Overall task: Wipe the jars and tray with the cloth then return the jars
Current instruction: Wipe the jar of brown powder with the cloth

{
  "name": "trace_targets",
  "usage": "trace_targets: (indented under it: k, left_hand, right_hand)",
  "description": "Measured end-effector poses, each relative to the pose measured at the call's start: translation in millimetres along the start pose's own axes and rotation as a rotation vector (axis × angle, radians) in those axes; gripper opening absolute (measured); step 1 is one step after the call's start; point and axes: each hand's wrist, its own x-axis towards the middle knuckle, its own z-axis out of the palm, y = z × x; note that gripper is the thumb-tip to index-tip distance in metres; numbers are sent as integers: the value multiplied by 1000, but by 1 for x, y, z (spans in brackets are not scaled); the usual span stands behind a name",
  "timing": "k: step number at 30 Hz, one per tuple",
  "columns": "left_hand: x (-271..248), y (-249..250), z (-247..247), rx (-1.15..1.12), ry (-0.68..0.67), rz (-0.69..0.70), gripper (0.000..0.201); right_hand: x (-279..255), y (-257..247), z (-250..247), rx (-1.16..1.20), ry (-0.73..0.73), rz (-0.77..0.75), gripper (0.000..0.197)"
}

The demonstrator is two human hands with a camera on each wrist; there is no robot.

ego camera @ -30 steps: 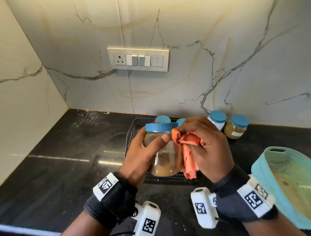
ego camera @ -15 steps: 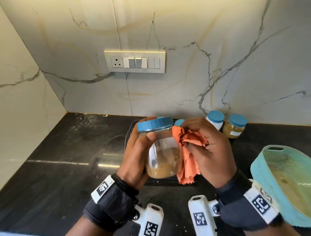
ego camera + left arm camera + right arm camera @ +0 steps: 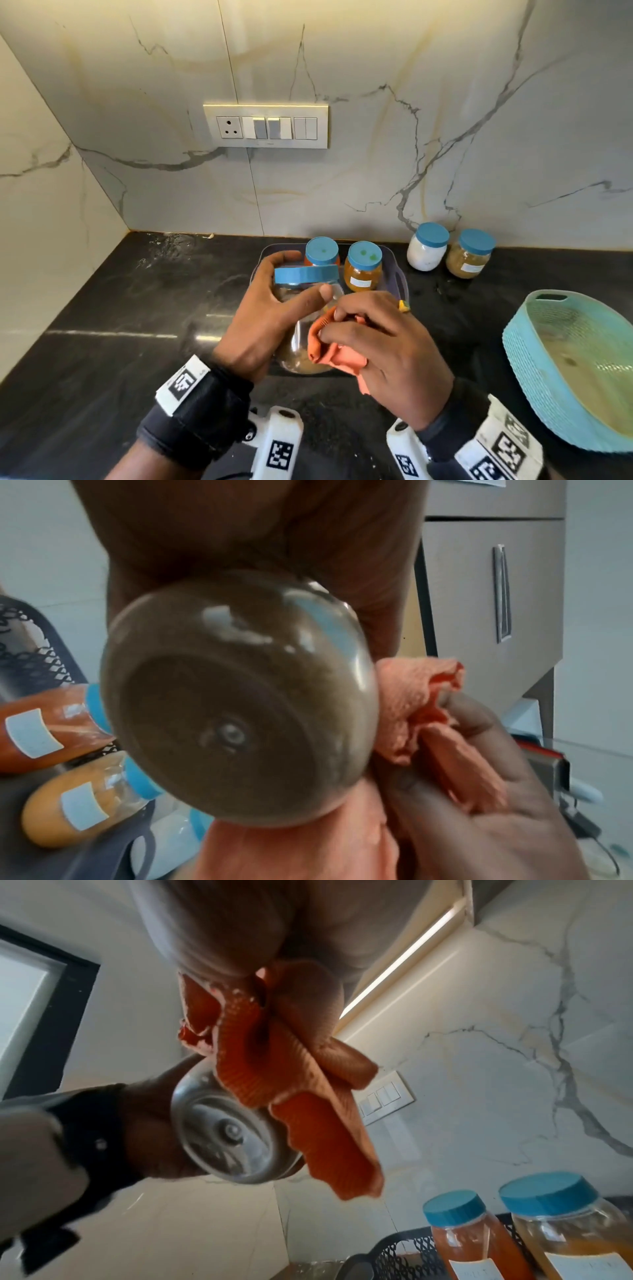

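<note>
Over the black stone surface (image 3: 102, 342), the left hand (image 3: 260, 329) gripped a blue-lidded clear jar (image 3: 308, 277); the right hand (image 3: 387, 356) clutched the orange cloth (image 3: 335, 356) against it, mid-wipe; next, probably returning the jar to the dark mesh tray (image 3: 399, 277).

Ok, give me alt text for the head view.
The left hand grips a blue-lidded jar while the right hand presses an orange cloth to its side. Two jars sit in a dark tray behind; two more stand by the wall.

Jar base (image 3: 236, 696) vs orange cloth (image 3: 407, 696)
</note>
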Motion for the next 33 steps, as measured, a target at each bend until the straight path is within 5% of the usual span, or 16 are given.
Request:
trace_targets:
  k: [6,11,15,20,25,30,33]
  left_hand:
    - [-4,-5,6,-155,-37,21,77]
    - [-3,1,-1,-301,40,103,73]
    - [-6,0,-2,-308,-4,85,96]
    - [-4,1,10,-333,-54,139,94]
    - [4,5,-1,-437,-62,225,91]
    - [3,-1,-8,-368,-185,187,61]
    - [8,1,-11,-298,-277,140,63]
  right_hand:
    - [23,18,-15,192,159,160,20]
    - [-1,-8,-8,89,75,34,27]
    - [-1,-5,-10,68,62,-21,24]
    - [34,10,-23,174,178,105,21]
    - [4,-4,-18,116,81,12,43]
    - [1,7,-12,102,126,103,25]
    - [15,10,-15,92,162,150,19]
